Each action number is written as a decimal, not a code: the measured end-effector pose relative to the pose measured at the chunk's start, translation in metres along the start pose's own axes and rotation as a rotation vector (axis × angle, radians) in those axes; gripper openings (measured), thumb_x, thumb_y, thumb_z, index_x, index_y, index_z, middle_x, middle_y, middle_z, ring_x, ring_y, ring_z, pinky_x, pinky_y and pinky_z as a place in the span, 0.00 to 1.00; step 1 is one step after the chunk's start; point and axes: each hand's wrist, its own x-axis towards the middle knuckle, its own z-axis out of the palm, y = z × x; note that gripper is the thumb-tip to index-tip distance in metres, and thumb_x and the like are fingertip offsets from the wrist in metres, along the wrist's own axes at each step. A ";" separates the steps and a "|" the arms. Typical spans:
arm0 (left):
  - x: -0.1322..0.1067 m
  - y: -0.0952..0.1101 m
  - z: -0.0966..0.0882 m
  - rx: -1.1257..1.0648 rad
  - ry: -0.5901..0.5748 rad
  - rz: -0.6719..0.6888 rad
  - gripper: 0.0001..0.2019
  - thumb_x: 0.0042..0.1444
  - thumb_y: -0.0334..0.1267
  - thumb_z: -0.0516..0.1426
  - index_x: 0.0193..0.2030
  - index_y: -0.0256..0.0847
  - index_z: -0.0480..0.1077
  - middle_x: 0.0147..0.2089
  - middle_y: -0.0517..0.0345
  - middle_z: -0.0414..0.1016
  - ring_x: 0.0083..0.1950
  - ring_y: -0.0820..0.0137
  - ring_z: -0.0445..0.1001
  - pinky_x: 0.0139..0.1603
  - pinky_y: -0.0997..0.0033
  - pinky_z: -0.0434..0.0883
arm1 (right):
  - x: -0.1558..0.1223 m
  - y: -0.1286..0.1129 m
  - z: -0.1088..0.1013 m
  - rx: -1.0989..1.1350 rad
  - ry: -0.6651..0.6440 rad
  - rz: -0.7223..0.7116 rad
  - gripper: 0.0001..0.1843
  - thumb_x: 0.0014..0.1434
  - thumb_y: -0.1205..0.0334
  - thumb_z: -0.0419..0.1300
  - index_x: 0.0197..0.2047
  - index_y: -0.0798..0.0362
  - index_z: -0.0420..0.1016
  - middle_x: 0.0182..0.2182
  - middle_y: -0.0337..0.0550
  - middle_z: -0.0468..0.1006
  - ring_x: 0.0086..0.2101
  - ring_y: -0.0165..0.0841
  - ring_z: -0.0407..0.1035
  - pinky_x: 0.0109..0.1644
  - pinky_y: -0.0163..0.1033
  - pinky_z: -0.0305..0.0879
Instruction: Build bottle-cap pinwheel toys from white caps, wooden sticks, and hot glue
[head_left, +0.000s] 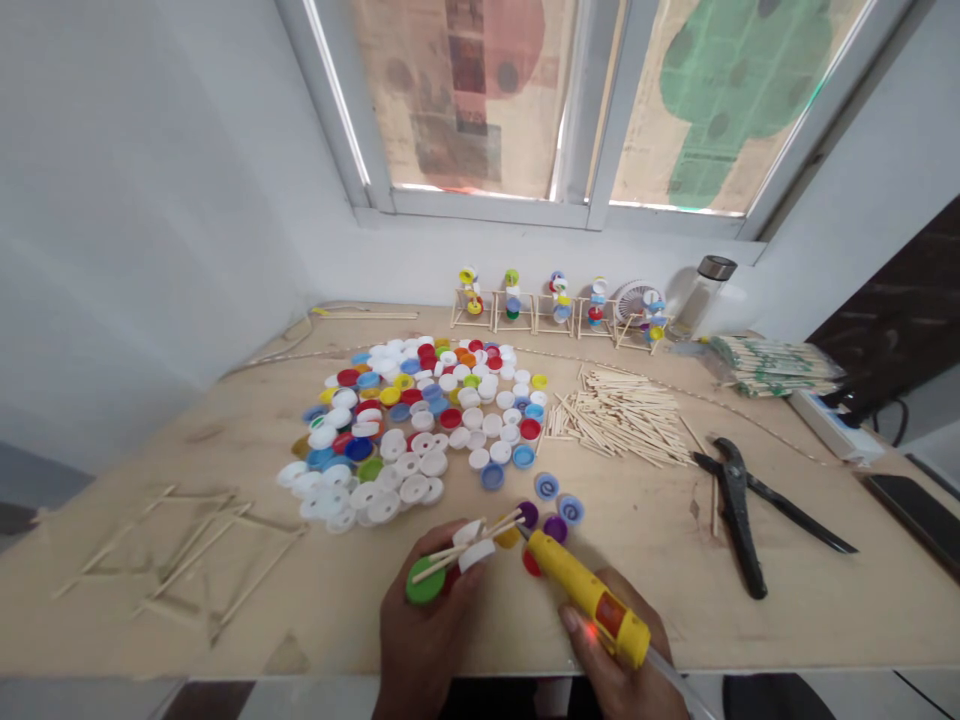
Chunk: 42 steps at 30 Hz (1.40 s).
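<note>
Within right fingers [591,648], glue gun [579,580]

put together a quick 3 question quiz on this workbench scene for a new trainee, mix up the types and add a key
1. Open question: what does the right-hand grip hold?
2. True or false: the pile of loose sticks lies between the heap of bottle caps and the pliers.
3. Count: how many stick-and-cap models stand in the row at the back of the table?

Key
1. A yellow glue gun.
2. True.
3. Five.
</note>
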 end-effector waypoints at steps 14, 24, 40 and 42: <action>-0.001 0.003 0.000 -0.037 -0.015 -0.004 0.16 0.40 0.44 0.66 0.37 0.41 0.75 0.38 0.54 0.80 0.42 0.60 0.77 0.48 0.63 0.72 | -0.001 0.001 0.002 0.036 0.040 0.038 0.14 0.59 0.52 0.58 0.27 0.52 0.66 0.21 0.37 0.66 0.22 0.30 0.62 0.24 0.32 0.60; 0.003 0.000 -0.005 0.001 -0.062 -0.042 0.17 0.40 0.44 0.66 0.38 0.41 0.75 0.38 0.54 0.80 0.40 0.61 0.78 0.45 0.65 0.74 | 0.010 -0.001 -0.020 -0.028 -0.025 0.023 0.15 0.59 0.51 0.56 0.26 0.51 0.65 0.22 0.37 0.67 0.23 0.29 0.62 0.25 0.31 0.60; 0.007 -0.001 -0.007 -0.052 -0.063 -0.141 0.22 0.36 0.49 0.68 0.39 0.40 0.75 0.37 0.54 0.81 0.37 0.63 0.78 0.37 0.68 0.76 | 0.066 0.085 -0.179 -0.809 0.215 -0.238 0.12 0.60 0.53 0.53 0.38 0.52 0.69 0.32 0.48 0.75 0.34 0.41 0.68 0.38 0.43 0.62; 0.007 -0.003 -0.007 -0.068 -0.054 -0.147 0.22 0.36 0.48 0.68 0.39 0.40 0.76 0.37 0.55 0.81 0.37 0.63 0.78 0.36 0.68 0.76 | 0.071 0.099 -0.191 -0.919 0.155 -0.291 0.11 0.61 0.55 0.52 0.39 0.53 0.69 0.34 0.50 0.75 0.37 0.42 0.68 0.40 0.44 0.61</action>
